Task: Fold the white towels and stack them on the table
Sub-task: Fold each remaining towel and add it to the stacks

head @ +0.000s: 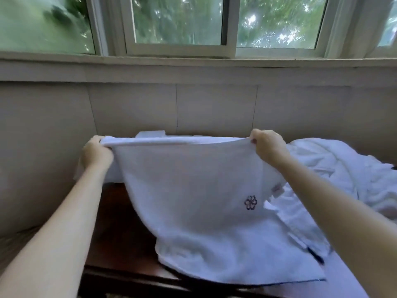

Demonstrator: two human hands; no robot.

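The towel (193, 190) hung in the middle of the frame, stretched by its top edge between both hands, its lower part draped onto the dark table (120, 211) toward the bottom of the frame. The left hand (95, 152), at centre left, had its fingers curled round one top corner, with the edge bunched in its fist. The right hand (267, 145), at centre right, pinched the other top corner between thumb and curled fingers.

The towel looked soft and limp, with no stiffness of its own: the top edge sagged slightly between the hands and the body bellied down. It seemed light enough for a corner pinch to carry, and the terry looked grippy rather than slippery, with nothing fragile about it. The corners and hemmed edges were likely the best places to hold, since a grip in the middle would let it slump. A small dark logo (250, 202) sat right of centre.

A rumpled pile (343, 168) of white cloth lay at the right, and a white shape behind the top edge could not be made out
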